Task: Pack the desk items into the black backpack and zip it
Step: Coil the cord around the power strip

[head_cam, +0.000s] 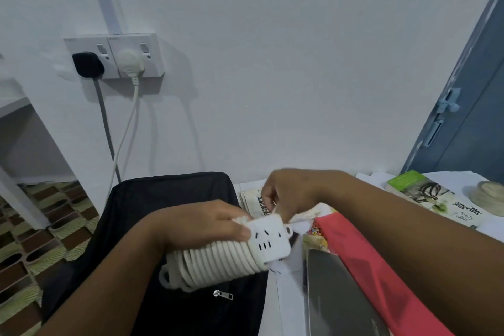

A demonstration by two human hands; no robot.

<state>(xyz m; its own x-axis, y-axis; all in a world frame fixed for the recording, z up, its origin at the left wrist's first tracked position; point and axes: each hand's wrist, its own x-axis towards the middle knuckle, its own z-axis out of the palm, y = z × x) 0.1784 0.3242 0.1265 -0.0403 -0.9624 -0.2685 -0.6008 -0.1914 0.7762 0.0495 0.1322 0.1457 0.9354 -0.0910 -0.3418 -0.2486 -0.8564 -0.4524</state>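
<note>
At lower centre, the left hand (207,224) gripped the white power strip (268,240) with its coiled cord (215,264), steadying it above the black backpack (169,199) while the right hand (289,194) pinched the cord end, probably to secure it

Left hand (207,224) fingers curled in a grasp, right hand (291,194) fingers pinching

Left hand (207,224) grips a white power strip (268,240) with its cord (215,264) coiled around it, above the black backpack (169,199). Right hand (291,194) pinches the strip's far edge. A book (425,194) lies far right on the desk (289,308).
</note>
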